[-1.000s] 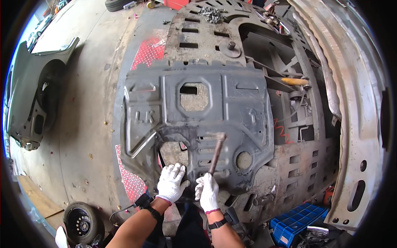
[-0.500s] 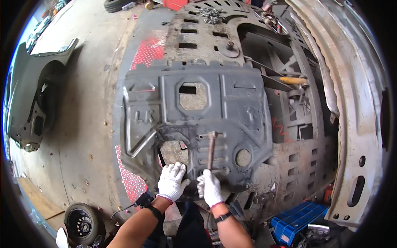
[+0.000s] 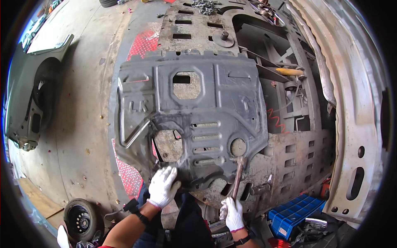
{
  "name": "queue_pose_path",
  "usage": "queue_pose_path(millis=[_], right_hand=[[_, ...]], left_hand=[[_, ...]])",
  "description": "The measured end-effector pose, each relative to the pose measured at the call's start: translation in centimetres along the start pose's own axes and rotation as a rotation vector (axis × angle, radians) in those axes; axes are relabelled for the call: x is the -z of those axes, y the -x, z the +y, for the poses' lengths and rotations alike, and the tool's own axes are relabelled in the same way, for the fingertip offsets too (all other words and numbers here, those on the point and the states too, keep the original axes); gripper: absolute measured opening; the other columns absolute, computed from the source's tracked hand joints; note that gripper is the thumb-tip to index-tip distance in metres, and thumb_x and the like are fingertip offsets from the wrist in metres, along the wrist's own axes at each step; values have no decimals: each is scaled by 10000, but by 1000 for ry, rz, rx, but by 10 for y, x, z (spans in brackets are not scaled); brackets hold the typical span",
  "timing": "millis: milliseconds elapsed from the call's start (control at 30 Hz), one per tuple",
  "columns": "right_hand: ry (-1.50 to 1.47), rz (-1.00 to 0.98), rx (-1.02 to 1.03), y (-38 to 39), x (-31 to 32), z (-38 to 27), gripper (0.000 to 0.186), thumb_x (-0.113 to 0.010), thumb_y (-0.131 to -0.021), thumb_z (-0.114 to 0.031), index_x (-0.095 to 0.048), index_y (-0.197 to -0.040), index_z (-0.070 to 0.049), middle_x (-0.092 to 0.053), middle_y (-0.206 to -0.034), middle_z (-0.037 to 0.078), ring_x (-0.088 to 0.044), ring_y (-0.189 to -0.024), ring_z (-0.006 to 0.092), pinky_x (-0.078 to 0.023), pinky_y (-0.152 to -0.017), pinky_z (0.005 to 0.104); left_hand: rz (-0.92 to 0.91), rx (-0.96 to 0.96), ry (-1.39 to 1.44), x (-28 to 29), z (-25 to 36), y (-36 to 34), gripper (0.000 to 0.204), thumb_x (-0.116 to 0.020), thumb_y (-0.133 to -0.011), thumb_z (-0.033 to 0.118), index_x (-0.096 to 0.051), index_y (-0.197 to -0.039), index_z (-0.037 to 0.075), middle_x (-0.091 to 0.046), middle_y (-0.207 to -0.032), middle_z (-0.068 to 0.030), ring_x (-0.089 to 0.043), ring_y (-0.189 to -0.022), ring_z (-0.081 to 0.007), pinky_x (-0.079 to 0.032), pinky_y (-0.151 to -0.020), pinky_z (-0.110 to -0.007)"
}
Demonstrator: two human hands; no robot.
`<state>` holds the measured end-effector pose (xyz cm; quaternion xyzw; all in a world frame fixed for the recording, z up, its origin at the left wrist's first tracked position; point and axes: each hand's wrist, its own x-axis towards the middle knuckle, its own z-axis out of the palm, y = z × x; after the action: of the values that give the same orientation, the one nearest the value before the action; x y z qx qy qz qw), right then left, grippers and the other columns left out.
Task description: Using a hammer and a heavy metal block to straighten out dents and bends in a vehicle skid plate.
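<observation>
A dark grey pressed panel (image 3: 209, 99), with ribs, slots and large cutouts, lies on a worn steel platform (image 3: 289, 177). My left hand (image 3: 163, 186), in a white knitted glove, rests at the panel's lower edge below the left cutout, fingers fairly straight and close together, holding nothing I can see. My right hand (image 3: 231, 214), gloved alike, is closed round the shaft of a rusty hammer (image 3: 237, 180), whose head is at the lower rim of the round hole on the panel's right. Whether the head touches the metal I cannot tell.
A car fender (image 3: 25, 107) stands on the floor at left, a wheel (image 3: 82, 221) at lower left. A blue plastic crate (image 3: 291, 213) is at lower right. A long metal body part (image 3: 351, 111) runs along the right. Chains (image 3: 204, 6) lie at the top of the platform.
My right hand and the hammer have moved right and down, from the slots to beside the round hole. My left hand has shifted slightly down and left. The whole view has shifted slightly.
</observation>
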<state>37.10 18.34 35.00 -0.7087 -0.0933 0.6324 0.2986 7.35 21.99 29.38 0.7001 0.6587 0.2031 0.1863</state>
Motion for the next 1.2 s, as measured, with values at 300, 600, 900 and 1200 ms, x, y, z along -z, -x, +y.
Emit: queue_pose_path(millis=[300,600,900,1200], right_hand=[[-72,111,-55,17,38,23,332,-688,-1007,-332,-609,-967,-12,-569,-614,62,-521,-449,138,-415,-413,288],[76,143,66,-8,66,13,281,-721,-984,-274,-511,-909,-103,-536,-634,2,-500,-451,98,-417,-398,269],[13,76,29,-22,68,7,302,-730,-977,-233,-462,-927,-104,-552,-653,17,-518,-470,99,-427,-408,268],[15,-57,-27,-13,58,11,228,-702,-1005,-253,-595,-989,-53,-597,-697,39,-547,-501,113,-435,-443,266]], left_hand=[[131,1410,1205,-52,-1,143,682,-707,-990,217,-358,-1557,70,-643,-1038,-62,-646,-855,-179,-551,-815,-343],[390,1160,2032,-63,-62,92,486,-590,-1046,410,-539,-1454,152,-558,-1503,-6,-563,-1328,-266,-429,-1151,-467],[422,1294,1843,-77,-85,99,501,-604,-1039,433,-561,-1411,101,-616,-1417,-97,-613,-1259,-292,-484,-1102,-458],[586,1151,1725,-38,-204,108,261,-695,-1009,269,-680,-1179,72,-724,-1061,-65,-701,-895,-250,-605,-881,-430]])
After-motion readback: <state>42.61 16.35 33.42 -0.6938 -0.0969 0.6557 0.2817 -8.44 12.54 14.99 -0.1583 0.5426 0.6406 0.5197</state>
